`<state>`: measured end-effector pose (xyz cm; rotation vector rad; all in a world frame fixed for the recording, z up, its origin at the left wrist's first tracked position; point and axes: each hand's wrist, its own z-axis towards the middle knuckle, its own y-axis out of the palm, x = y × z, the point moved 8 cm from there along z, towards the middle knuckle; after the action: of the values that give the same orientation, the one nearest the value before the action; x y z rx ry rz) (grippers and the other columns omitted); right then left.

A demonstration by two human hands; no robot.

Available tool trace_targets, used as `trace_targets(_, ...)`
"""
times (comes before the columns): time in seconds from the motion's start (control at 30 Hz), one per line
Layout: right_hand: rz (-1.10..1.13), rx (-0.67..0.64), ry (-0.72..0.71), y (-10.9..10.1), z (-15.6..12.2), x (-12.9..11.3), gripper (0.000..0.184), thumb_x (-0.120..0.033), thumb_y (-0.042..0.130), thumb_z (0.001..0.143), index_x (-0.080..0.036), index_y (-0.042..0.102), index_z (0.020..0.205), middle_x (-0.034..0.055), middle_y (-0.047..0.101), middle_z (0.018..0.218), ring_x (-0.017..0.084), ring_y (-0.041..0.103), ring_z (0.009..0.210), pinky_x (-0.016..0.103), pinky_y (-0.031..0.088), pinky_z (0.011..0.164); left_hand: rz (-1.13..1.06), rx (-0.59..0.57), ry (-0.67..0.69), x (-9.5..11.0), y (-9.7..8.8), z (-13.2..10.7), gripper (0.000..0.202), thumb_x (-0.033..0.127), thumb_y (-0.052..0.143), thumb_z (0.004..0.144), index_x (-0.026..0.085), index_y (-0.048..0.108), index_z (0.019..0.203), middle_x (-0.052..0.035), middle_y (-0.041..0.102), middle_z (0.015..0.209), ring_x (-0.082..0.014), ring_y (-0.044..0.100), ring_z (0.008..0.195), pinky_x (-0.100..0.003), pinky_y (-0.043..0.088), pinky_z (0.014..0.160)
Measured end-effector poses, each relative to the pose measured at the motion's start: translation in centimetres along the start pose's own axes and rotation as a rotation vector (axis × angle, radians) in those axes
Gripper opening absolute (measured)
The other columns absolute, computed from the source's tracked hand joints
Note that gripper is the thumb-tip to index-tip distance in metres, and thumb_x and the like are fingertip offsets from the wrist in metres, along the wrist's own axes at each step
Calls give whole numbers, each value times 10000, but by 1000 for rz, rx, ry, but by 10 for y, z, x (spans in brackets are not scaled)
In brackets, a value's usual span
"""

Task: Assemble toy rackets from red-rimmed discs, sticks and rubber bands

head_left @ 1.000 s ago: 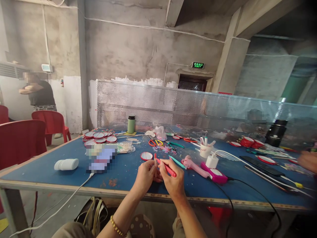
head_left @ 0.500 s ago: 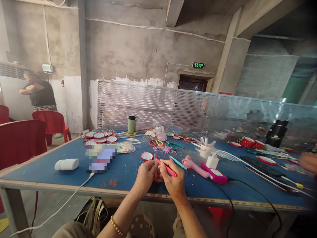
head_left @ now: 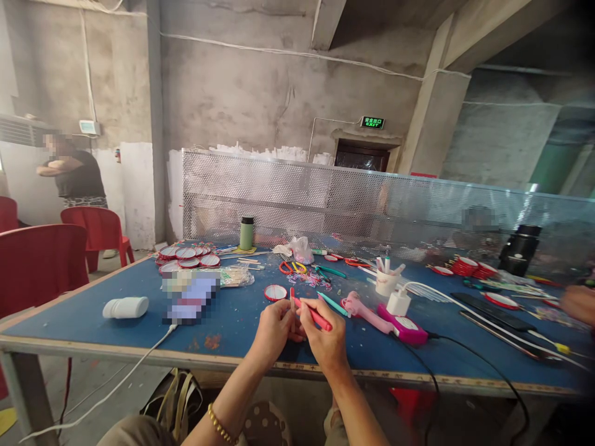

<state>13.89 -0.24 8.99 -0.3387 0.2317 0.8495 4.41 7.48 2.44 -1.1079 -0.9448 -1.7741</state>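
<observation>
My left hand and my right hand meet over the near edge of the blue table. The right hand is closed around a red pen-like tool, its tip pointing left toward the left hand. The left hand's fingers pinch a thin upright stick with a red top. A small round red-rimmed disc lies on the table just beyond my hands.
A pink tool, white charger, white cup of sticks, scissors, green flask, stacked red discs and white bottle sit around. Another person's hand rests at right. Red chairs stand left.
</observation>
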Motion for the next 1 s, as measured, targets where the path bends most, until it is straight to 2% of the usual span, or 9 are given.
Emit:
trace_targets(0.27,4,-5,-8,1,-1,-1,129,-183,573,914,-203,696,883,19,762,775,152,727,661,241,570,675,10,3,5,0,-1,0,312,475,619,789,186,547,693,63,504,543,-117,546,474,-299,588,538)
trace_targets(0.53,-22,20,27,-2,-2,4,130,-206,568,924,-199,678,856,26,762,747,158,712,604,244,554,593,24,-1,3,0,-1,-1,304,473,608,794,189,556,696,57,530,539,-109,532,453,-286,584,527)
trace_targets(0.8,-4,6,17,0,-1,2,131,-201,572,920,-207,685,854,21,766,772,153,719,641,250,575,673,23,3,9,0,-1,0,286,447,604,786,196,528,673,62,507,536,-115,546,471,-281,581,521)
trace_targets(1.0,-12,40,47,-2,-4,8,120,-212,566,931,-198,674,882,42,764,778,170,725,637,258,564,605,25,-9,-4,1,0,-1,260,431,588,798,192,546,704,58,527,538,-107,538,463,-276,585,531)
